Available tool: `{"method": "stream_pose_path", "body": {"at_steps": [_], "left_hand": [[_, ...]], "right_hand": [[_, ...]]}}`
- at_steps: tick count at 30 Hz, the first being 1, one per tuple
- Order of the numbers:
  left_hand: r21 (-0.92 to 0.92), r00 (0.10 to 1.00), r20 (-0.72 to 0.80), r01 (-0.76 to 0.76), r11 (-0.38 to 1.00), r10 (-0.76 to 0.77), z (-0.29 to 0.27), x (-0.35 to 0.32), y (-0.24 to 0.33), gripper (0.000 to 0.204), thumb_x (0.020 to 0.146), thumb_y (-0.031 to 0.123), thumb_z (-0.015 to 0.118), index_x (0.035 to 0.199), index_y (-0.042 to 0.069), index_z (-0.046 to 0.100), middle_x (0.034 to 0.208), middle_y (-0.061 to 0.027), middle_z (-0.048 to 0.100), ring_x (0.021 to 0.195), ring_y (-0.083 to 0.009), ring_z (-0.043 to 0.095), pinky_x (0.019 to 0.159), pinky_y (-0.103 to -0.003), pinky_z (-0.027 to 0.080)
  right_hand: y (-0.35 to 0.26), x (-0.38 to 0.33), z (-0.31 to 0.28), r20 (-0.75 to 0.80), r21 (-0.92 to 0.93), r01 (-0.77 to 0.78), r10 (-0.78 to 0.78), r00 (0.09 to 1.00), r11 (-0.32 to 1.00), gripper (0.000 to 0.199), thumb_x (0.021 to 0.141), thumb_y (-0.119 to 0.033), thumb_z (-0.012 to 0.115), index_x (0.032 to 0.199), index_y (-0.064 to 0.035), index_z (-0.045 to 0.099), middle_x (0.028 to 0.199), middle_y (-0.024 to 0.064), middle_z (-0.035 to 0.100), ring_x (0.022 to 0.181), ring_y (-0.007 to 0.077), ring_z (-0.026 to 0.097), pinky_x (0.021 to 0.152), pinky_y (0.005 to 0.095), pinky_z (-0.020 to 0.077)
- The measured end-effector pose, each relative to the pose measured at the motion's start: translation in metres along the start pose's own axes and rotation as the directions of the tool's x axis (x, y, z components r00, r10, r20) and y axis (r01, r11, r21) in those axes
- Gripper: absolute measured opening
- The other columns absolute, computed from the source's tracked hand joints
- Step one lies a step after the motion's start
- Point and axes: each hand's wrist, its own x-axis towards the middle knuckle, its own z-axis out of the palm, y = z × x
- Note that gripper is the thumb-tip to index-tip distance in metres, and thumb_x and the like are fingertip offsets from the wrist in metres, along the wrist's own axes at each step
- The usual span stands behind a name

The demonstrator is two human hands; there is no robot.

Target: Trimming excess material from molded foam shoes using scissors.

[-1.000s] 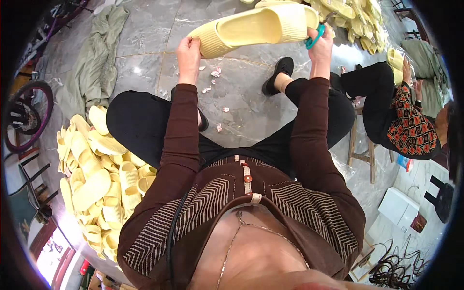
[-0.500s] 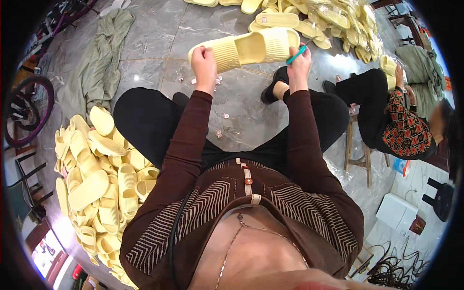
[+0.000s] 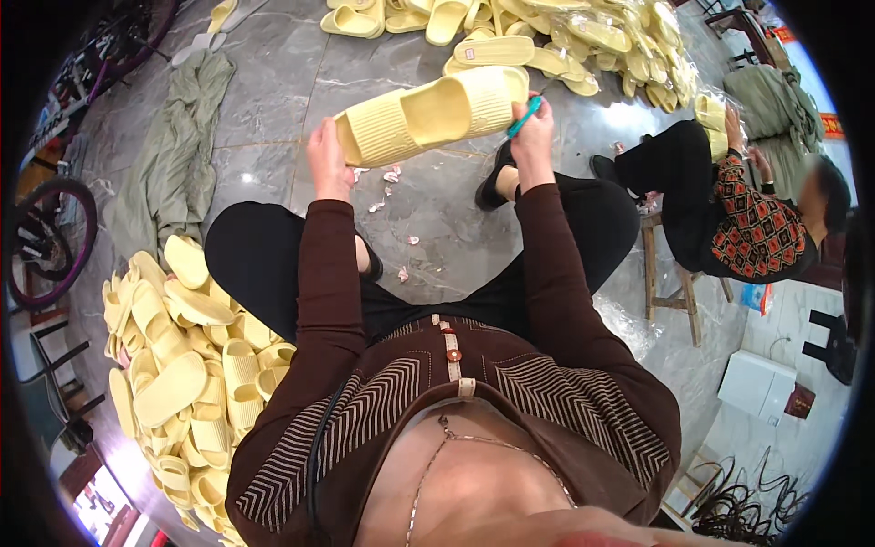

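Observation:
A pair of pale yellow ribbed slide slippers (image 3: 375, 126) stretches between my hands above the floor, tilted so the right end is higher. At the left end, my left hand (image 3: 330, 164) is closed on the slippers, thumb up at the edge. The right end is gripped by my right hand (image 3: 536, 141), which also holds a slim teal-handled tool (image 3: 523, 118) with a thin dark tip; it looks like small scissors, but its kind is not clear. The slippers hide some of my fingers.
Heaps of yellow slippers lie at my left (image 3: 173, 387) and far ahead, some there in clear bags (image 3: 602, 36). Paper scraps (image 3: 390, 176) dot the grey tiles. A co-worker (image 3: 761, 237) sits at right near a wooden stool (image 3: 670, 273). A green cloth (image 3: 182, 137) and a bicycle wheel (image 3: 53, 242) are left.
Both hands and the slippers have shifted left and slightly down in the picture. The slippers now tilt more, with the left end lower and their openings turned more toward me.

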Motion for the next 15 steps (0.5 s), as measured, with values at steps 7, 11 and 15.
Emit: {"method": "stream_pose_path", "body": {"at_steps": [7, 11, 15], "left_hand": [[-0.075, 0.990, -0.071, -0.127, 0.989, 0.121, 0.012, -0.004, -0.027, 0.030, 0.089, 0.026, 0.043, 0.098, -0.002, 0.051, 0.090, -0.0077, 0.056, 0.081, -0.0151, 0.055, 0.070, -0.028, 0.044], [-0.060, 0.986, -0.070, -0.159, 0.985, 0.155, 0.016, 0.004, -0.033, 0.028, 0.089, 0.024, 0.044, 0.102, -0.001, 0.049, 0.096, -0.0091, 0.055, 0.085, -0.0185, 0.056, 0.072, -0.031, 0.046], [-0.054, 0.989, 0.058, -0.130, 0.990, 0.133, 0.003, 0.002, -0.030, 0.025, 0.087, 0.019, 0.049, 0.104, 0.001, 0.046, 0.095, -0.0077, 0.054, 0.087, -0.0163, 0.054, 0.073, -0.031, 0.046]], "right_hand": [[0.010, -0.011, -0.002, -0.036, -0.080, -0.120, 0.117, 0.992, 0.990, 0.039, 0.071, 0.001, 0.062, 0.105, -0.0003, 0.043, 0.093, 0.0091, 0.055, 0.080, 0.0151, 0.055, 0.068, 0.0240, 0.0448], [0.015, -0.006, -0.001, -0.012, -0.124, -0.137, 0.137, 0.990, 0.983, 0.040, 0.073, -0.001, 0.063, 0.107, -0.0010, 0.043, 0.093, 0.0082, 0.055, 0.079, 0.0143, 0.054, 0.067, 0.0236, 0.0445], [0.022, -0.011, 0.014, 0.050, -0.163, -0.082, 0.091, 0.995, 0.983, 0.037, 0.076, -0.003, 0.060, 0.110, -0.0008, 0.044, 0.091, 0.0069, 0.055, 0.078, 0.0151, 0.054, 0.068, 0.0251, 0.0445]]}}
